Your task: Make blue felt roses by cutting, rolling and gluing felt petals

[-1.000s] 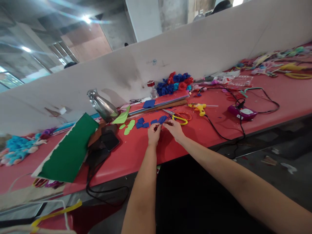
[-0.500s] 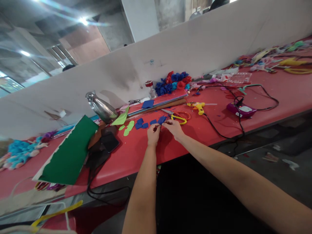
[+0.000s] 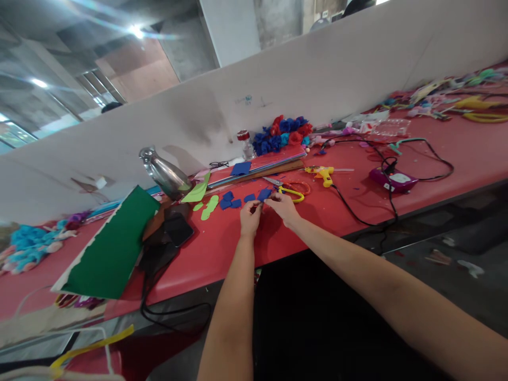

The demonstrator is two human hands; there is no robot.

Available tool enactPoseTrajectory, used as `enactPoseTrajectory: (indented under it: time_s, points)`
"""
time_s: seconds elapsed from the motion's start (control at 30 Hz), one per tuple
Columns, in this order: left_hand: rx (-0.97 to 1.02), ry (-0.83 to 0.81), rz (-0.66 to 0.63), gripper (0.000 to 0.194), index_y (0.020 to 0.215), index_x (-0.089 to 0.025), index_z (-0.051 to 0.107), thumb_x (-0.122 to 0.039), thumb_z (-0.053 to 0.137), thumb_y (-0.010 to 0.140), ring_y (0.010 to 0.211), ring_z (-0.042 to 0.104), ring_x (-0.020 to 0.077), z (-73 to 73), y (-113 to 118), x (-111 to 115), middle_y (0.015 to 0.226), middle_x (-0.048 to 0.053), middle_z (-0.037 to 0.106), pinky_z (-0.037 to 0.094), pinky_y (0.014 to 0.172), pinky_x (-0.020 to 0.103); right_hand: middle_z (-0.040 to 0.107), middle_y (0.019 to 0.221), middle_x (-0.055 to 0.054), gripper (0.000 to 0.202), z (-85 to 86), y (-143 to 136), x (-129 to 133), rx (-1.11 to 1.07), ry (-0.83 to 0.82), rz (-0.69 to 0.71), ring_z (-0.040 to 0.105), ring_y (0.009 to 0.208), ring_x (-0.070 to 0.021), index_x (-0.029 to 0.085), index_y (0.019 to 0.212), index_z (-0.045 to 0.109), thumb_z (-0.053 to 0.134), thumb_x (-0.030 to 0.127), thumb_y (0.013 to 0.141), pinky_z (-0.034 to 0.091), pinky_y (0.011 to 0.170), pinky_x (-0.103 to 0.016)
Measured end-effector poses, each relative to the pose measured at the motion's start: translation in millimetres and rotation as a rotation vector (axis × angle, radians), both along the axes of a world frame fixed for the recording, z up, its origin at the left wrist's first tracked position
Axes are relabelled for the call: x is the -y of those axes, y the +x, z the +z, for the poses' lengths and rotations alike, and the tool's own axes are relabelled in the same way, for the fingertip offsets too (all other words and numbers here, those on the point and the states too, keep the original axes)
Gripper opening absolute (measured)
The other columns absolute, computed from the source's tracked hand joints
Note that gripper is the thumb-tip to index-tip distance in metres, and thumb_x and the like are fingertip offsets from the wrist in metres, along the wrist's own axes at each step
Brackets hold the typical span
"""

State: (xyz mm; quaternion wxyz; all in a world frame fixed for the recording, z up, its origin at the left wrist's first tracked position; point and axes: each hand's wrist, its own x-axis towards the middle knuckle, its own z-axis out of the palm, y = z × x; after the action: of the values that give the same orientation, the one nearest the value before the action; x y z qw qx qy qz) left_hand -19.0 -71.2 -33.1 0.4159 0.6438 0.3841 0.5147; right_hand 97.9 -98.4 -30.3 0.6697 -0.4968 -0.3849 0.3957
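Near one pair of scissors (image 3: 281,186) and at least five blue pieces (image 3: 250,198), left hand (image 3: 250,216) and right hand (image 3: 283,208) are held; fingers' closure cannot be told.

left hand (image 3: 251,211) and right hand (image 3: 281,205) nearly meet, fingers curled.

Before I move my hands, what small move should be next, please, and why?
Probably ease the left hand and right hand together slightly toward your body. Their fingers nearly meet beside a blue piece, and the yellow-handled scissors lie close behind the right hand, while the red tabletop nearer you looks free. What the fingers hold is too small to tell.
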Motion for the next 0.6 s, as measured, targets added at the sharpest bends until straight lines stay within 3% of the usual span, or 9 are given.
enactPoseTrajectory:
  time_s: [0.6]
  points:
    - [0.115, -0.053, 0.002, 0.008, 0.074, -0.018, 0.058, -0.024, 0.062, 0.07, 0.052, 0.045, 0.0073, 2.8, 4.2, 2.0, 0.069, -0.003, 0.055, 0.039, 0.056, 0.022, 0.056, 0.061, 0.003, 0.016, -2.5, 0.0, -0.4, 0.027, -0.012, 0.004, 0.049, 0.063, -0.013, 0.018, 0.06, 0.057, 0.062, 0.033, 0.057, 0.039, 0.065, -0.027]
